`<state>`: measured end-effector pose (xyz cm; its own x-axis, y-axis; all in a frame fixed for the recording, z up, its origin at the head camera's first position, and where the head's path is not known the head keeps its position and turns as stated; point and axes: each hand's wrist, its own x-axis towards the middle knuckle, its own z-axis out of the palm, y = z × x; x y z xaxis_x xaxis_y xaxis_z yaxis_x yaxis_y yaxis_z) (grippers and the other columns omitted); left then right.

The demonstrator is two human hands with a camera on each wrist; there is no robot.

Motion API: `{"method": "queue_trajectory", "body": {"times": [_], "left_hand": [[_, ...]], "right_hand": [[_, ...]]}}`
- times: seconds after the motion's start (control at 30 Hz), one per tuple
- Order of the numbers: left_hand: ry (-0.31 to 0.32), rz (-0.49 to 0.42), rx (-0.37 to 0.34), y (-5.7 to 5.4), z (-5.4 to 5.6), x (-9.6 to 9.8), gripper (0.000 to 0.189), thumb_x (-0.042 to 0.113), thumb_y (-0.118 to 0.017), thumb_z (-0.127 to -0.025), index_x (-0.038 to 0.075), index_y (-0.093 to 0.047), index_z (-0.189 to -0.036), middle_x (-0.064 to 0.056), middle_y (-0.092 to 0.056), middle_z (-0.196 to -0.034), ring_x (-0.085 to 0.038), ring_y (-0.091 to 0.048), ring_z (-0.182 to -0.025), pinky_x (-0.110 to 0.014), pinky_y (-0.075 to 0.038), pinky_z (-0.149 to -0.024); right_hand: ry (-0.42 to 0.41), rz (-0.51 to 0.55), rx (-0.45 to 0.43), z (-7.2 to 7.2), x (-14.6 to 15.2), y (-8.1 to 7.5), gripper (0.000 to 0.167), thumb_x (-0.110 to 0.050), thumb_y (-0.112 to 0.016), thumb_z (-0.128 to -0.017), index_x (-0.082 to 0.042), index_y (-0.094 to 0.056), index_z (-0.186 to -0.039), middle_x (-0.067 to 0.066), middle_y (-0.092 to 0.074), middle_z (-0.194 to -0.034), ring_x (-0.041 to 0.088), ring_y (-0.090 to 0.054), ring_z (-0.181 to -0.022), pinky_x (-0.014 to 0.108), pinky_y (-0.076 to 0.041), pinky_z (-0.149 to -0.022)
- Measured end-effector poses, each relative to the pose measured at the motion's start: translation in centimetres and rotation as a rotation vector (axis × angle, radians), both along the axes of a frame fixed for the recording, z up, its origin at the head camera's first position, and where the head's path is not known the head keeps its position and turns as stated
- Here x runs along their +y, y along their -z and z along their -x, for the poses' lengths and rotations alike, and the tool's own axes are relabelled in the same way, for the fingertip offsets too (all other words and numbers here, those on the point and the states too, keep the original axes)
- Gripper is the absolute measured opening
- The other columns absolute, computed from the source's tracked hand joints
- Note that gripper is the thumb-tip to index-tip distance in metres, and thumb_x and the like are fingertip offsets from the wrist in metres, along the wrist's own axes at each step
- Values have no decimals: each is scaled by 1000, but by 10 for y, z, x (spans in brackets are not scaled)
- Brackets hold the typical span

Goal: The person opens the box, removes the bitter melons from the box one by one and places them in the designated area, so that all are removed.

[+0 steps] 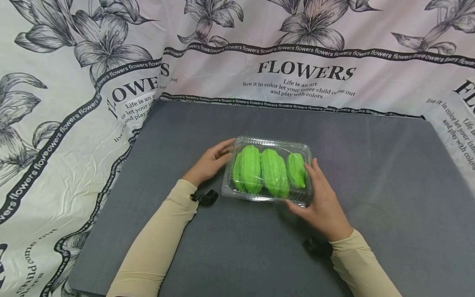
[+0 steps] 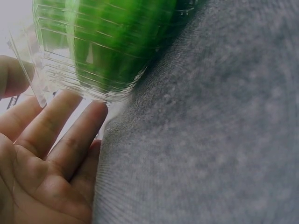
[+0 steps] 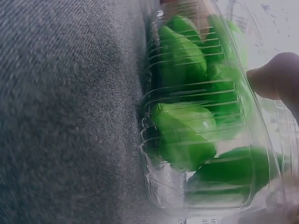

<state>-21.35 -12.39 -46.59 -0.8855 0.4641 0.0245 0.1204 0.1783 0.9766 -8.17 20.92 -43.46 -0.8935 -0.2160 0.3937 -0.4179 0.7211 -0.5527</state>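
A clear plastic clamshell box [image 1: 230, 187] lies on the grey tabletop with its lid down. Inside it are several bright green, ridged pieces [image 1: 251, 169] shaped like star fruit, also visible through the ribbed wall in the right wrist view [image 3: 184, 135]. My left hand [image 1: 210, 163] is at the box's left end. In the left wrist view its nearly straight fingers [image 2: 77, 135] touch the end wall, with the thumb by the lid's rim. The right hand [image 1: 326, 204] holds the right near corner, thumb at the front edge and fingers along the right side.
The grey tabletop [image 1: 237, 247] reaches out on all sides of the box. White cloth printed with flowers and lettering [image 1: 304, 74] hangs behind the table and along its left side. Dark straps [image 1: 205, 197] circle both wrists.
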Motion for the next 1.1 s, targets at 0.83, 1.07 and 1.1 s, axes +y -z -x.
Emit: {"method": "queue_trajectory", "body": {"times": [0.83,1.07,1.1], "left_hand": [[-6,-1,6,0,-1,0,56,11,-52,-110,6,-36,-164,-21,-48,-159,-36,-46,-148,-50,-39,-122],[-15,12,3,-2,-1,0,56,12,-53,-110,8,-37,-164,-18,-49,-160,-36,-44,-149,-49,-39,-122],[-15,11,3,-2,0,0,56,12,-53,-110,8,-37,-164,-19,-49,-160,-36,-44,-149,-49,-39,-122]], "right_hand": [[-66,22,33,-2,15,2,77,-4,-94,-70,-1,-61,-140,31,-36,-164,54,-48,-140,66,-49,-103],[-71,28,68,-2,17,2,70,-1,-93,-69,-7,-69,-135,27,-41,-163,52,-53,-136,20,-42,-111],[-75,33,72,-2,17,2,70,-1,-93,-69,-7,-69,-134,27,-41,-162,52,-54,-136,12,-35,-110]]}}
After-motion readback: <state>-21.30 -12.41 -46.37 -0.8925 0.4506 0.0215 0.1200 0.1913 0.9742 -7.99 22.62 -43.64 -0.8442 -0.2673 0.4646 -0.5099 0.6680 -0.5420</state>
